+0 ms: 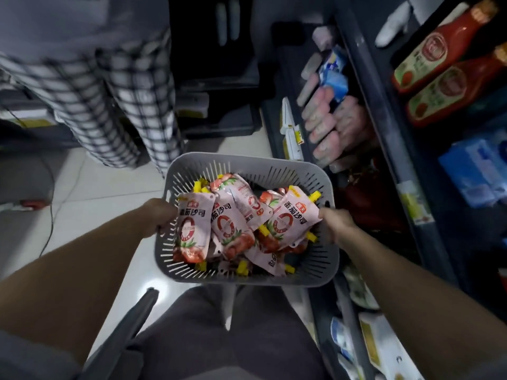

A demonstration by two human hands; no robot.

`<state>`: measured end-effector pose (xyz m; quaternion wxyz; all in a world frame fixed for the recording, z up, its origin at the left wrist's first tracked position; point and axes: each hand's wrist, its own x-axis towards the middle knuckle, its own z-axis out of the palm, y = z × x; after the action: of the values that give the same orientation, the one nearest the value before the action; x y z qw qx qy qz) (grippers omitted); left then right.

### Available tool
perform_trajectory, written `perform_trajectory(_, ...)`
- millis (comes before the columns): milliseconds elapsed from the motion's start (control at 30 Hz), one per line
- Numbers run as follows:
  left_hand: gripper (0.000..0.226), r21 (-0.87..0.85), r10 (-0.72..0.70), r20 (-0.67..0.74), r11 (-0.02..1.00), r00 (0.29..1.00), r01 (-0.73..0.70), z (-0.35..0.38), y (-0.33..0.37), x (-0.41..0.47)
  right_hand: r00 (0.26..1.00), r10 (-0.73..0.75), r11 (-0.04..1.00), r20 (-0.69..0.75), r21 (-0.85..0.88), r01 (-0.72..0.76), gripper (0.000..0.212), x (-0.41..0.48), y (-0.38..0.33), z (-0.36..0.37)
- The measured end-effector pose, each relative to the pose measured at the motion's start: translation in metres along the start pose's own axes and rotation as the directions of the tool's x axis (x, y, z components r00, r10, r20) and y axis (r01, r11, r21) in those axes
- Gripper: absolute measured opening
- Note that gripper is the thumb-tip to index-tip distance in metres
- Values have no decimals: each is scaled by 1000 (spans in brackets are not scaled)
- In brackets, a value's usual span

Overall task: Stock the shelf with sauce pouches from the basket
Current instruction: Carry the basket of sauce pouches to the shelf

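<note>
Sauce pouches are all in the basket, none on the shelf that can be told. They are pink with a red ring print and yellow caps, heaped loose and overlapping, pointing every which way.

The left pouch lies on top at the left side. Its long axis runs up-down in the picture, print side up, with a yellow cap showing at its near end. The right pouch also lies on top but tilted, long axis slanting from lower left to upper right, cap pointing to the far right corner. Pouches underneath are partly hidden, with caps sticking out at the near rim and far left.

The basket is grey, slotted and rectangular, with rounded corners. It sits over the person's dark trousers, just left of the shelf.

Left hand is at the left rim, arm stretched forward, fingers curled over the rim; the grip holds the basket, its fingertips hidden behind the left pouch. Right hand is at the right rim, arm stretched forward, fingers curled, touching the right pouch's corner. I cannot tell whether that grip holds rim or pouch.

The shelf carries red sauce bottles, blue packs and pink packs. The floor is pale tile. Another person's checked trousers are at far left.
</note>
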<state>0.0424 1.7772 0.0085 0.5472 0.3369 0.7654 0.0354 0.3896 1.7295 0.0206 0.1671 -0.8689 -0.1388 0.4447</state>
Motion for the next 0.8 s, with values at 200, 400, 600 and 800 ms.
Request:
perform_trajectory(200,29,-101,-76,35,992,996,79,29,38,38,998,29,999,59,16,-30,20,61,-59,-8)
perform_trajectory(400,27,-174,-138,66,974,988,148,63,67,67,997,75,997,12,-34,-75,26,108,-97,-12)
perform_trajectory(600,25,-266,-181,79,944,980,195,87,86,86,991,132,989,5,-69,-131,24,157,-108,-9)
perform_trajectory(800,22,-215,-255,-39,946,966,241,107,90,95,989,150,988,-3,-38,-150,11,186,-97,-4)
